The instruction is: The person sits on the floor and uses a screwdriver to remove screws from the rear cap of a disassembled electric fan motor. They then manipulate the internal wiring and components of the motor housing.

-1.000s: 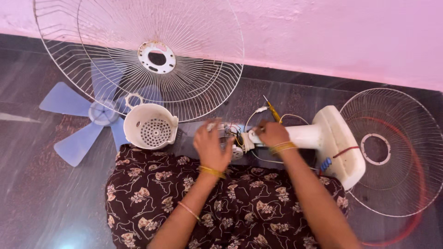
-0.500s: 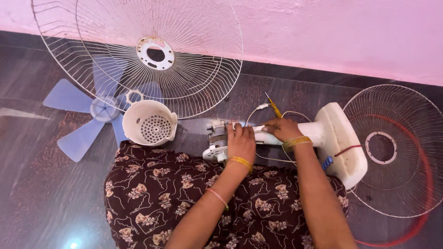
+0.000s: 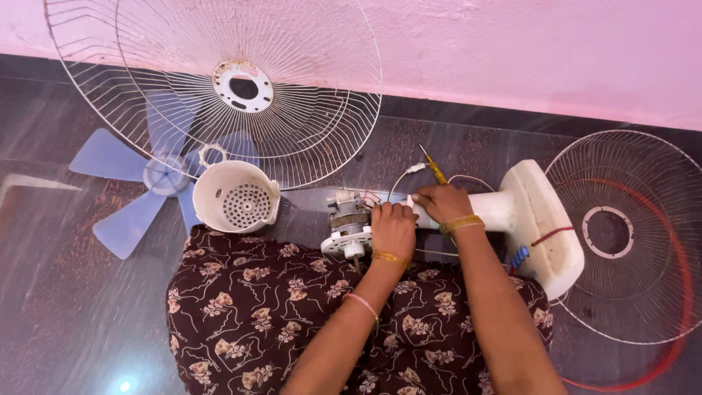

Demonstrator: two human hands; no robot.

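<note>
Left hand (image 3: pixel 393 228): centre of frame, palm down, fingers curled over the rear of the fan motor (image 3: pixel 349 219); closed on it.
Right hand (image 3: pixel 441 202): just right of the left hand, wrapped around the white neck of the fan stand (image 3: pixel 503 208); a yellow-handled screwdriver (image 3: pixel 435 170) sticks up and left from the knuckles, but whether the fingers pinch it I cannot tell.
Fan motor: bare metal core with a round white front plate, lying on the dark floor (image 3: pixel 66 314) just above the lap, centre of frame; thin wires loop from it toward the stand.
Fan stand: lies on its side, right of centre; its broad white base (image 3: pixel 545 219) faces right, with a red wire across it.
Motor cover (image 3: pixel 232 196): white cup with a perforated bottom, left of the motor, not touching it.
Large wire guard (image 3: pixel 219 80): upper left, leaning against the pink wall (image 3: pixel 548 51).
Blue fan blade (image 3: pixel 146 183): left, flat on the floor, partly behind the large guard.
Second wire guard (image 3: pixel 629 234): right edge, flat on the floor, just beside the base.
Lap: dark floral cloth (image 3: pixel 278 314), bottom centre.
</note>
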